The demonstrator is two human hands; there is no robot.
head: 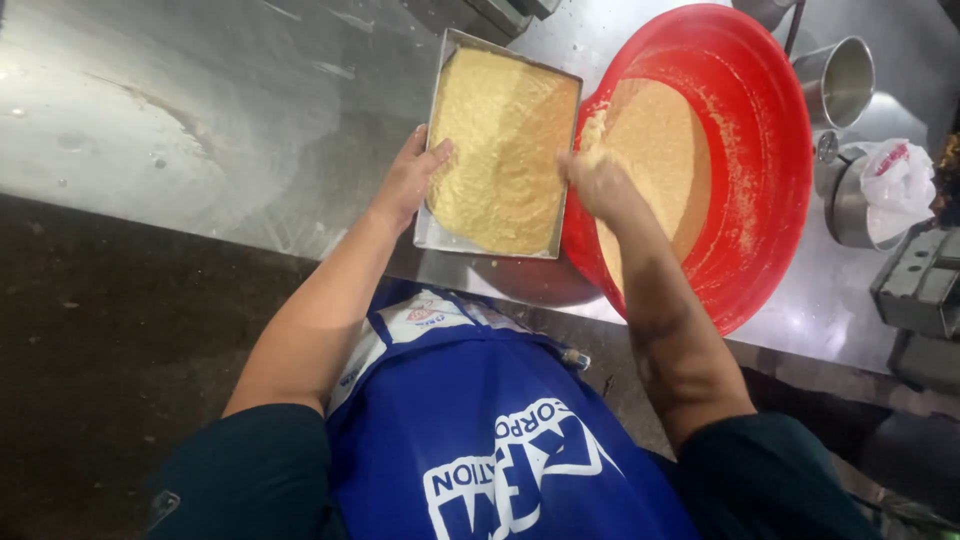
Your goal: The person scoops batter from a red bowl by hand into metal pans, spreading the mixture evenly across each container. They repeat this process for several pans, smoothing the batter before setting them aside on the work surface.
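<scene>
Left hand (412,180) gripped the tray (440,236) edge; right hand (598,182), beside it, cupped soft crumbly dough (505,140), probably messy

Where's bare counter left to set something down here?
Left of the metal tray, the steel counter is bare to its edge. Right is crowded: red bowl, steel cup, pot with plastic bag.

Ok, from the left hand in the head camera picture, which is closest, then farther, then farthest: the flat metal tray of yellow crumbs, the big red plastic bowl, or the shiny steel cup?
1. Flat metal tray: the left hand grips its near edge.
2. Big red plastic bowl: right of the tray.
3. Shiny steel cup: far right, beyond the bowl.
</scene>
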